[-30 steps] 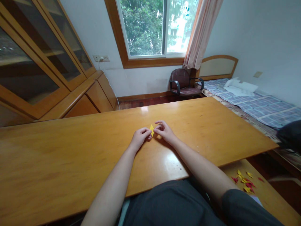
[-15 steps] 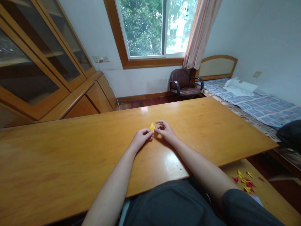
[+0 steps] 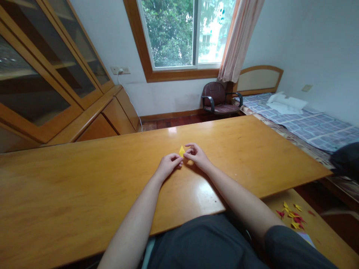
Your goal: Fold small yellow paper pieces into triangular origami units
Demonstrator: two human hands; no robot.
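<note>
A small yellow folded paper (image 3: 182,150), diamond-shaped with its point facing away from me, is held just above the wooden table (image 3: 112,175). My left hand (image 3: 171,161) pinches its lower left edge between thumb and fingers. From the other side, my right hand (image 3: 195,154) grips the paper's right edge with thumb and forefinger, its other fingers curled above. The fingertips cover the paper's lower part.
On a lower surface to my right lie several yellow and red folded paper pieces (image 3: 295,216) beside a sheet of paper (image 3: 306,238). A maroon armchair (image 3: 220,98) stands beyond the table, a bed (image 3: 314,119) to the right, a glass-door cabinet (image 3: 56,63) to the left.
</note>
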